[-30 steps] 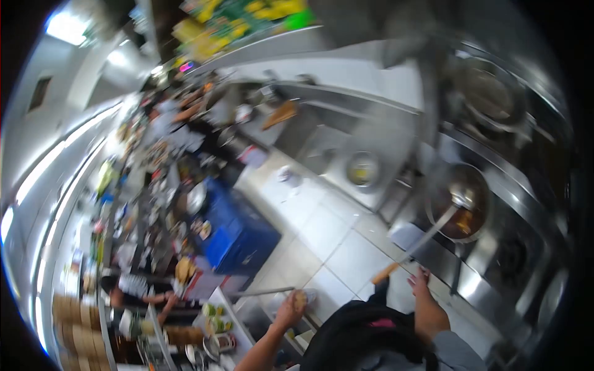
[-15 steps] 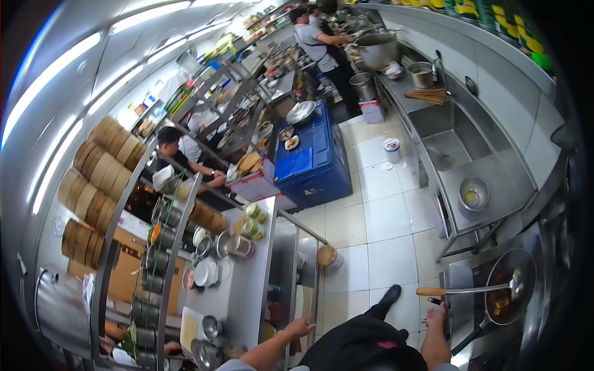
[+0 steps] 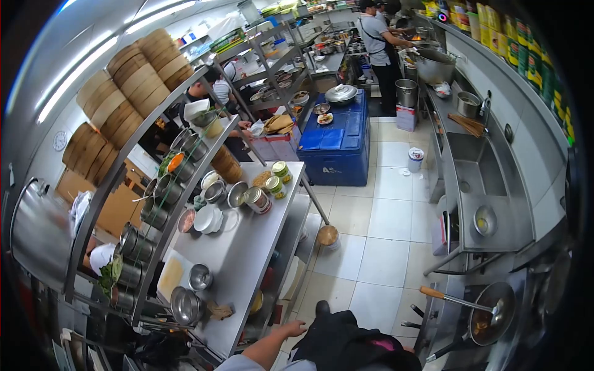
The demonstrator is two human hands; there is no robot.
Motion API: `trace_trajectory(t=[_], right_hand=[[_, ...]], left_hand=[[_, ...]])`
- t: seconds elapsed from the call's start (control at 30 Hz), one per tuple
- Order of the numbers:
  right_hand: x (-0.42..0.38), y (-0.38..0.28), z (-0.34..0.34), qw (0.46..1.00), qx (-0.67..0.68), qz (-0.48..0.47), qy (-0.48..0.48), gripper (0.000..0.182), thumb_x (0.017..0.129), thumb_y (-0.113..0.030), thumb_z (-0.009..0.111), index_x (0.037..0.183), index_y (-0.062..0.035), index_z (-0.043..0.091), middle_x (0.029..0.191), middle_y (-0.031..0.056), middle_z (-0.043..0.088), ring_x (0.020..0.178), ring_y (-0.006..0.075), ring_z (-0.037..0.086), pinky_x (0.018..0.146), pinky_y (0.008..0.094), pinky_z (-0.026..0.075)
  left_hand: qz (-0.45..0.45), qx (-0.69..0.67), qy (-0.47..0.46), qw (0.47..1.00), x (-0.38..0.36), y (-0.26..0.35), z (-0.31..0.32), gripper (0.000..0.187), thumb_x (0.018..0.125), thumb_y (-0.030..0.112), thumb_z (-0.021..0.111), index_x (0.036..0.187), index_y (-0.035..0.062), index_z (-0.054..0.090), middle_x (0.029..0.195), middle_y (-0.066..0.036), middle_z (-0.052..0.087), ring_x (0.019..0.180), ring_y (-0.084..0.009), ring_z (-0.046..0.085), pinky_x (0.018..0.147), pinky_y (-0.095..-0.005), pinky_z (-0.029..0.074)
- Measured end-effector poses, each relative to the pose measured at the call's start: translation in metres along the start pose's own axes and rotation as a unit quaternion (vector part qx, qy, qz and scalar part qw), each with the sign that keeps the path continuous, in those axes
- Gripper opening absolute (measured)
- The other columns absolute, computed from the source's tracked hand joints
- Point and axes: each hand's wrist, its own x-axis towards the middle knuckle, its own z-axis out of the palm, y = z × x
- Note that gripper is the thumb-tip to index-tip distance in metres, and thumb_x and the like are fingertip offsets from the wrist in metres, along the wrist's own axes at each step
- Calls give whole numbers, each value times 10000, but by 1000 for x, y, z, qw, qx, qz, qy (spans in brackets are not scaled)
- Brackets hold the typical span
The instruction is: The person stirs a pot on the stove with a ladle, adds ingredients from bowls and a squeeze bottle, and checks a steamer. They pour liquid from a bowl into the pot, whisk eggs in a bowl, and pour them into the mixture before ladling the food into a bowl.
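My left hand [image 3: 294, 328] hangs low beside the steel worktable [image 3: 238, 272], its fingers loosely bent and nothing in it. No contact with the table shows. My right hand is out of sight. On the stove at the lower right sits a dark wok [image 3: 508, 303] with brown liquid or residue in its bottom. A ladle with a wooden handle [image 3: 433, 292] rests in it, the handle sticking out over the near side. On the table's left end are a steel bowl [image 3: 200, 277], a few stacked steel bowls [image 3: 185, 306] and a crumpled brown cloth [image 3: 219, 310].
Tiled floor [image 3: 337, 263] runs ahead, with a lidded tub [image 3: 328, 237] by the table leg and a white bucket [image 3: 416, 159] further on. A big blue cooler [image 3: 334, 162] stands in the middle. Right is a sink counter [image 3: 495, 226]. Co-workers [image 3: 377, 43] stand at the back.
The view has turned and shifted, so the table and shelf appear larger. My right hand, beside the wok before, has left the view. My left hand still hangs by the table.
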Motion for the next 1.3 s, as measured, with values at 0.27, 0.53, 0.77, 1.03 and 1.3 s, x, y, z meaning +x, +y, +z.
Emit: trace_trajectory(t=[0.27, 0.53, 0.77, 1.03, 1.3], right_hand=[[-12, -52, -4, 986, -157, -45, 26, 187, 846, -183, 677, 977, -76, 597, 880, 145, 656, 705, 310, 666, 639, 483, 548], [6, -138, 13, 952, -250, -167, 60, 240, 815, -237, 735, 770, -20, 643, 785, 177, 690, 664, 316, 685, 638, 470, 537], [14, -266, 54, 940, -211, -259, 74, 204, 816, -139, 775, 710, -1, 668, 715, 159, 712, 586, 231, 683, 569, 411, 538], [-21, -340, 100, 967, -179, -181, -25, 101, 800, -54, 729, 892, -13, 719, 738, 127, 730, 624, 164, 703, 612, 302, 577], [-19, -272, 91, 977, -141, -149, -51, 163, 765, -66, 789, 920, -35, 751, 802, 85, 738, 723, 165, 699, 685, 317, 572]], left_hand=[[51, -75, 65, 994, -1, 9, -59, 609, 924, 446, 617, 1403, 74, 558, 1237, -219, 677, 1178, -384, 628, 1015, -458, 487], [-41, -133, 476, 869, -88, -74, -94, 445, 877, 251, 634, 1301, 117, 613, 1227, -207, 626, 1167, -393, 576, 976, -523, 460], [-309, -71, 657, 684, -124, -154, -96, 443, 791, 141, 651, 1229, 80, 620, 1358, -139, 520, 1264, -368, 488, 1026, -566, 370], [-43, -81, 620, 780, -58, -144, -163, 478, 826, 158, 647, 1298, 96, 594, 1309, -149, 568, 1241, -368, 506, 1038, -561, 373], [-30, -77, 601, 795, 60, -175, -355, 526, 911, 254, 604, 1408, 105, 518, 1417, -140, 530, 1321, -347, 477, 1059, -600, 363]])
